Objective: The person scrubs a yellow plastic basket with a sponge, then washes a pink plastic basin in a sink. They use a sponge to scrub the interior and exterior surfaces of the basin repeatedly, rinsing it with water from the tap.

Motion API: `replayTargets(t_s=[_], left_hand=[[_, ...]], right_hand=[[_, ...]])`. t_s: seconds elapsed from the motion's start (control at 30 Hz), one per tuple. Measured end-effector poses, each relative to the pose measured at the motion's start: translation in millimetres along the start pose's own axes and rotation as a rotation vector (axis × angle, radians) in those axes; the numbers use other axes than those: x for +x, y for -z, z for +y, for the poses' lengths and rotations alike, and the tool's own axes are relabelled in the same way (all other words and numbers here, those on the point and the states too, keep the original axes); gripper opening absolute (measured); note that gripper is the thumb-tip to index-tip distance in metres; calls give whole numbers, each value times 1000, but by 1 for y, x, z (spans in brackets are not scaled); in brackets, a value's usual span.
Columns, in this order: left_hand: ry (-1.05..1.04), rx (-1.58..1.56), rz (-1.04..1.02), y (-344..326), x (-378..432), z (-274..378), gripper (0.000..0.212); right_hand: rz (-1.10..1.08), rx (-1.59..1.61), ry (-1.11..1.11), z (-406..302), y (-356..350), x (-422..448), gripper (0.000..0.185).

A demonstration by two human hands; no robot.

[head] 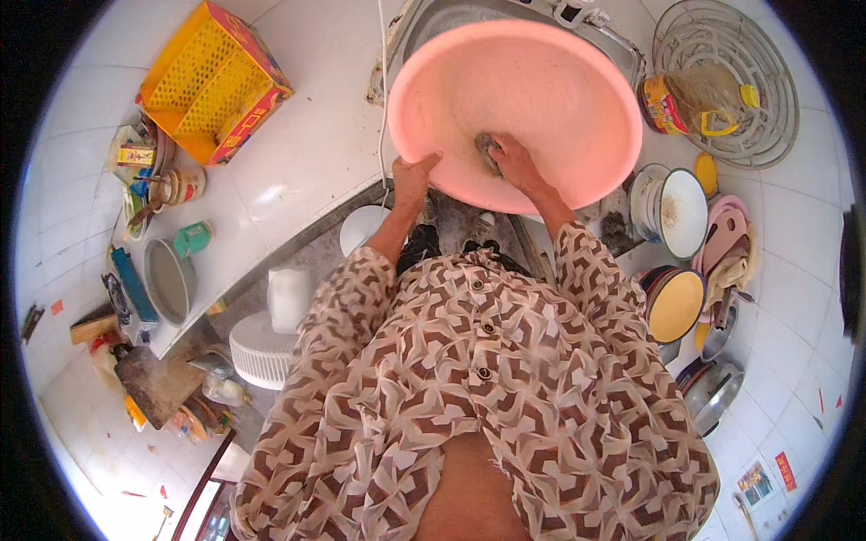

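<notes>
A large pink plastic basin [555, 88] rests tilted over the steel sink, its inside facing me. My left hand [413, 177] grips the basin's near left rim, thumb on the inner side and fingers hidden beneath. Inside the basin, my right hand [517, 162] holds a dark grey scouring pad [487, 152] against the lower inner wall. Some brownish dirt shows on the pink surface around the pad. Most of the sink [433, 34] is hidden under the basin, and a metal faucet [582, 12] stands behind the rim.
A white cord [383, 88] hangs just left of the basin. On the left counter are a yellow crate [216, 84], a green box [193, 239] and a grey bowl [169, 283]. To the right lie a plastic oil jug [697, 101], wire racks [727, 40] and stacked enamel basins [683, 213].
</notes>
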State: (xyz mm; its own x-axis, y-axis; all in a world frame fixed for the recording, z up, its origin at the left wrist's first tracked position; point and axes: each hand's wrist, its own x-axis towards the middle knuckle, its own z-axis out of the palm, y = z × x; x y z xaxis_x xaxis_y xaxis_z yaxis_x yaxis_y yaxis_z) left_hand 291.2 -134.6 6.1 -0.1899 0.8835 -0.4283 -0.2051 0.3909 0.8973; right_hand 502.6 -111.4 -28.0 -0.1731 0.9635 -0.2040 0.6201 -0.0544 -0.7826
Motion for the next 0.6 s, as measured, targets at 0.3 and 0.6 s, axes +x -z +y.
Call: replayTargets(t_s=[0.3, 0.6], left_hand=[[-287, 125, 233, -20, 25, 35, 25], [-407, 192, 190, -34, 11, 75, 23]], right_hand=[[140, 88, 328, -76, -44, -21, 29], [24, -862, 12, 3, 78, -45, 21]])
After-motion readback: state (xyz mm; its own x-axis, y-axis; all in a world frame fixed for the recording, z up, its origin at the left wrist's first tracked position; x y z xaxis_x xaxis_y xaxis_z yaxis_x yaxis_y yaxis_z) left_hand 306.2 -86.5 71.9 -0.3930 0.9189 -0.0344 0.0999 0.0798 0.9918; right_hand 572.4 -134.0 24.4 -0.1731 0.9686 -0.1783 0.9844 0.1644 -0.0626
